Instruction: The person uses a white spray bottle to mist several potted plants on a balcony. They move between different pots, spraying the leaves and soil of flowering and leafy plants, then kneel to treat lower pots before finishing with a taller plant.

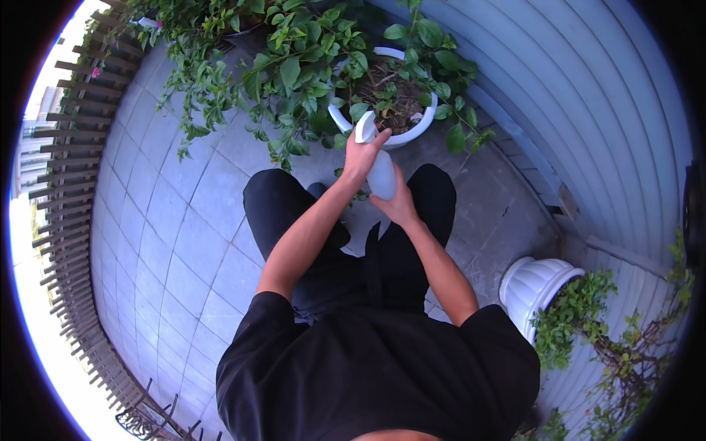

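Note:
A white plastic spray bottle (381, 179) is between both hands in front of my bent knees. My left hand (361, 154) wraps around its neck just below the white spray head (365, 128), with the thumb reaching across. My right hand (400, 201) cups the lower body of the bottle, its fingers along the right side. Just beyond the spray head stands a round white planter (426, 122) filled with brown soil (405, 91) and dry stems. Leafy green branches (309, 77) spill over the planter's left side, and some leaves come close to the spray head.
Grey floor tiles (182, 220) spread to the left, up to a wooden slatted fence (69, 165). Pale horizontal siding (579, 99) rises at the right. A second white planter (532, 286) with a vine is beside my right arm. Black curved metalwork (146, 421) is at lower left.

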The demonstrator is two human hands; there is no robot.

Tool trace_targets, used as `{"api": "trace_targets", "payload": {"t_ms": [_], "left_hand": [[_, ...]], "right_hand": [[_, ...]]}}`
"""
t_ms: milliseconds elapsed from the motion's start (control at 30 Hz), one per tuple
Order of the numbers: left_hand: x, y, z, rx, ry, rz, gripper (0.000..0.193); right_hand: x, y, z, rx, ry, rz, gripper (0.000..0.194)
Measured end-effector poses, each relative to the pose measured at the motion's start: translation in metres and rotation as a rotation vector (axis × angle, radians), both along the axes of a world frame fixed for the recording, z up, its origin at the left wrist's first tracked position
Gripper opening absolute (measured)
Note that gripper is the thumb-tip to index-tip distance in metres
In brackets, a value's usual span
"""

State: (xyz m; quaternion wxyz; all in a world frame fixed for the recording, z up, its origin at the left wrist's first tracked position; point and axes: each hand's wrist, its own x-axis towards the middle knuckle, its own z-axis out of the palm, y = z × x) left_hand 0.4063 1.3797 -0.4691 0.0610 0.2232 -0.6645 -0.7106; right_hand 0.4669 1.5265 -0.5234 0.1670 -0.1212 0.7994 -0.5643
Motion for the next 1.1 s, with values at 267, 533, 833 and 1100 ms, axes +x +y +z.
{"api": "trace_targets", "payload": {"t_ms": [267,533,833,1100], "left_hand": [[-0.002,-0.002,0.0,0.071,-0.17,0.024,0.033],[-0.001,0.001,-0.012,0.101,-0.166,0.015,0.031],[-0.005,0.002,-0.015,0.221,-0.193,-0.053,0.032],[0.0,0.001,-0.015,0.187,-0.214,-0.022,0.027]], "right_hand": [[0.006,-0.009,0.0,0.038,-0.022,0.004,0.093],[0.007,-0.005,0.001,0.047,-0.001,-0.005,0.094],[0.012,-0.001,0.0,0.069,0.001,0.013,0.099],[0.014,-0.001,-0.002,0.108,0.074,0.021,0.098]]}}
